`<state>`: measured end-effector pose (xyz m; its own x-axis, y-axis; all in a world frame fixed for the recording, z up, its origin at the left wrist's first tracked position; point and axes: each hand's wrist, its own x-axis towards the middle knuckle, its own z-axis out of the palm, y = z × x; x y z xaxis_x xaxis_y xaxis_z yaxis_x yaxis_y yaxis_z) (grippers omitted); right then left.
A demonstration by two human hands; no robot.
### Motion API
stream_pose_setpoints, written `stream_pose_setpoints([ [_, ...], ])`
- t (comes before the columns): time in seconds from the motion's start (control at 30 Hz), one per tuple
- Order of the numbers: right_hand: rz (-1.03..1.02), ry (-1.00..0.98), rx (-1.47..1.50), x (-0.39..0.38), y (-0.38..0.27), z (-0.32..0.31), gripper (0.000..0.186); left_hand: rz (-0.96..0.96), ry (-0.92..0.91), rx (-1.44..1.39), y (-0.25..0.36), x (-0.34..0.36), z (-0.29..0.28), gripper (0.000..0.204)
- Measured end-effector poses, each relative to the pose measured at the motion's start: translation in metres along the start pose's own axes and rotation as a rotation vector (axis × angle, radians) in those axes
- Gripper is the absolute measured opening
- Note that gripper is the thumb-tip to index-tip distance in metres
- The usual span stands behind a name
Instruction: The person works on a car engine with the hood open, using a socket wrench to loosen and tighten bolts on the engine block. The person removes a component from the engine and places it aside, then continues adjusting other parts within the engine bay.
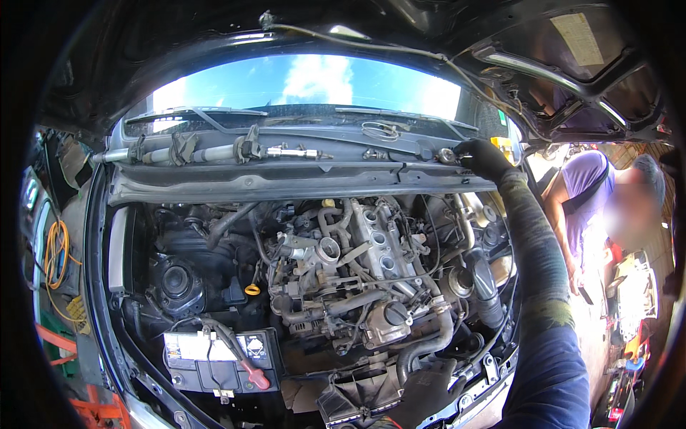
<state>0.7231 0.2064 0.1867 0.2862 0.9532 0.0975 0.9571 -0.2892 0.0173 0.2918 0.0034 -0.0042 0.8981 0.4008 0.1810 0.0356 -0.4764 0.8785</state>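
Observation:
My right hand (pixel 487 160), in a black glove, reaches over the engine bay to the cowl below the windshield. Its fingers are closed at a round-headed metal tool (pixel 447 155); the rest of that tool is hidden by the glove. Low in the view, my left hand (pixel 429 392), also gloved in black, is beside a grey coolant hose (pixel 423 348) at the front of the bay. Its fingers blend into the dark parts there. Between the hands lies the exposed engine (pixel 343 272), with a row of round openings (pixel 379 238) along its top.
A long grey rod with black clamps (pixel 214 154) lies on the cowl (pixel 286 184). The battery (pixel 218 375) carries a red-handled tool (pixel 254 375). The raised hood (pixel 214 28) hangs overhead. At the right, a person in a purple shirt (pixel 582 179) bends near several tools.

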Motion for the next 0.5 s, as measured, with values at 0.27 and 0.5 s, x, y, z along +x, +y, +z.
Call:
stream_pose_setpoints([
  [0.27, -0.029, -0.048, -0.162, 0.015, -0.002, 0.009, 0.022, 0.003, 0.022, -0.040, -0.004, -0.002, 0.005, 0.049],
  [0.5, 0.082, 0.428, -0.189, -0.023, -0.055, -0.026, 0.019, 0.036, 0.074, -0.011, -0.004, -0.001, 0.007, 0.048],
])
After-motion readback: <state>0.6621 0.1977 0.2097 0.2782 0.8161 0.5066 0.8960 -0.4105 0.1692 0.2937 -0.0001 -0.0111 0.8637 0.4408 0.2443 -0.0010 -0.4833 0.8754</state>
